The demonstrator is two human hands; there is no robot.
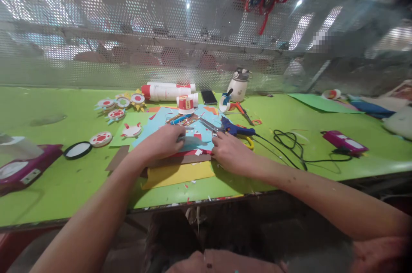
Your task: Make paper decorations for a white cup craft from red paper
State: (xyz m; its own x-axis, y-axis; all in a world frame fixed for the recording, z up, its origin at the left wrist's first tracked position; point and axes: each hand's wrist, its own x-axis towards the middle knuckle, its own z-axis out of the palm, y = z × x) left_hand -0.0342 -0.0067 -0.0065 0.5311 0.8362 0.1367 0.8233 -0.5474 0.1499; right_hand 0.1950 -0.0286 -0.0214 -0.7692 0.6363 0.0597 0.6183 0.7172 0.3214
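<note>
Over a stack of coloured paper, my left hand is closed, fingers curled down; whatever is between them is hidden. My right hand rests at the right side of the stack, its fingers bent inward at the paper edge, and I cannot make out what they grip. Light blue paper lies under and between the hands, with small paper scraps on it. Scissors with silver blades and a blue glue gun lie just beyond my right fingers. A blue pen-like tool lies past my left hand.
Behind stand stacked white paper cups, a phone and a white bottle. Round paper-decorated pieces sit left. A black cable and purple power strip lie right. A perforated screen borders the green table.
</note>
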